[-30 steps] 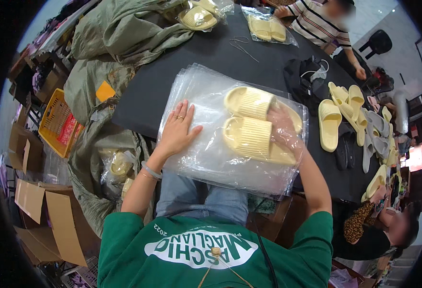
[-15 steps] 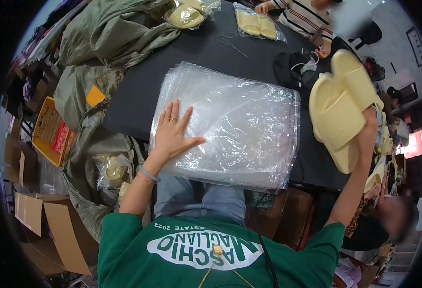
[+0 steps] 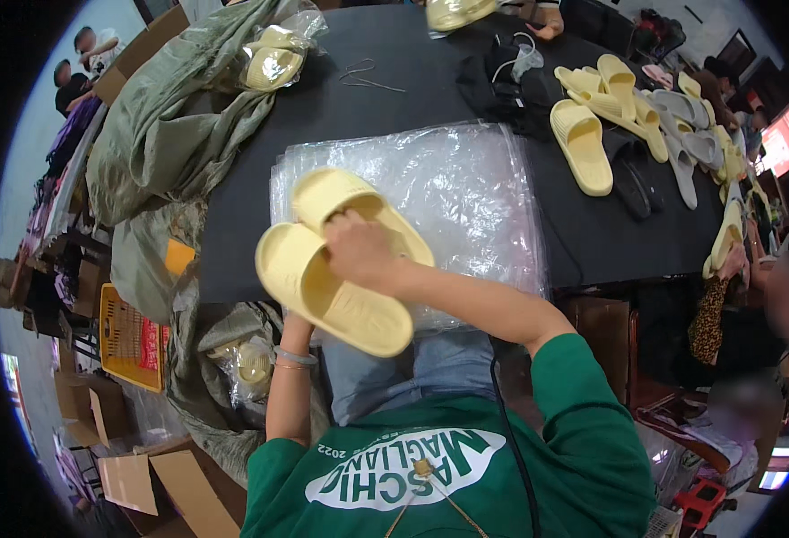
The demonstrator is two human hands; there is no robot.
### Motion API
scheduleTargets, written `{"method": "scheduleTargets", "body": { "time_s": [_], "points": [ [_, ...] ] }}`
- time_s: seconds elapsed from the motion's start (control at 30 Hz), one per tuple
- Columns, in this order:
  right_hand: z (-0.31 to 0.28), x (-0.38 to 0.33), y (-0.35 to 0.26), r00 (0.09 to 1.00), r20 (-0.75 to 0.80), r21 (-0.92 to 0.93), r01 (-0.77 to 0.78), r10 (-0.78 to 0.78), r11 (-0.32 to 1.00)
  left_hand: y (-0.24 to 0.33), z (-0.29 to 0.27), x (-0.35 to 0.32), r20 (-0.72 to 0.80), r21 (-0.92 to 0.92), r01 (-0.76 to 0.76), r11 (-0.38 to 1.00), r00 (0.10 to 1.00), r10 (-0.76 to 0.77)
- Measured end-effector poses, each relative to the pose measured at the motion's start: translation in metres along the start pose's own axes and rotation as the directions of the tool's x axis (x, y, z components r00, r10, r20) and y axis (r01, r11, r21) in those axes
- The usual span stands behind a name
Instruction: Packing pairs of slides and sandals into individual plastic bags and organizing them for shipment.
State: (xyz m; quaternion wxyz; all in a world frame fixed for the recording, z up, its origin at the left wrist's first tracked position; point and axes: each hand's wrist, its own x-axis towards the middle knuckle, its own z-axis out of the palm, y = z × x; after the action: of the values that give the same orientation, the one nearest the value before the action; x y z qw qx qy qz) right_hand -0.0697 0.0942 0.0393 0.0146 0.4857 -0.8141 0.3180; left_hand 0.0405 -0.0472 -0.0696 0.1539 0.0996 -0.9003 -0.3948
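Observation:
My right hand [image 3: 359, 251] is closed on a pair of pale yellow slippers [image 3: 363, 318], its fingers tucked in at the straps where the two lie side by side. They are held over the left part of a stack of clear plastic bags [image 3: 466, 197] on the table in front of me. My left forearm [image 3: 289, 394] comes up from below, and the slippers cover that hand, so its fingers are hidden.
Loose yellow slippers [image 3: 583, 148] and a black pair [image 3: 635, 177] lie right on the dark table [image 3: 394, 99]. Bagged slippers [image 3: 273, 67] rest far left by grey-green sacking [image 3: 170, 152]. A yellow crate [image 3: 121, 336] and cardboard boxes [image 3: 170, 489] stand left. Other people sit around.
My right hand has brought the yellow slippers from the right side over to the bag stack. My left hand, spread flat on the bags before, is now hidden beneath the slippers.

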Motion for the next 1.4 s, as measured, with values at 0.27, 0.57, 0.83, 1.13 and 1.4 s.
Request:
{"method": "scheduleTargets", "body": {
  "time_s": [0.27,0.57,0.83,1.13,1.4],
  "points": [
    [-0.067,-0.031,0.068,0.911,0.142,-0.255,-0.344,0.387,0.904,0.052,-0.002,0.012,-0.143,0.631,0.04,0.775,0.987,0.066],
    [-0.11,-0.03,0.141,0.813,-0.358,-0.425,-0.579,0.459,0.695,0.059,-0.002,0.019,-0.126,0.624,0.058,0.779,0.992,0.027],
    [-0.075,0.036,0.037,0.964,-0.092,-0.084,-0.258,0.25,0.962,0.044,0.0,0.014,-0.115,0.702,0.041,0.711,0.992,0.055],
    [0.006,0.04,0.072,0.977,-0.131,-0.16,-0.189,0.168,0.969,0.05,-0.001,0.017,-0.165,0.678,0.048,0.734,0.982,0.088],
    [-0.093,0.008,0.179,0.808,-0.26,-0.345,-0.589,0.528,0.731,0.058,-0.003,0.017,-0.197,0.595,0.092,0.799,0.98,0.033]
  ]
}}
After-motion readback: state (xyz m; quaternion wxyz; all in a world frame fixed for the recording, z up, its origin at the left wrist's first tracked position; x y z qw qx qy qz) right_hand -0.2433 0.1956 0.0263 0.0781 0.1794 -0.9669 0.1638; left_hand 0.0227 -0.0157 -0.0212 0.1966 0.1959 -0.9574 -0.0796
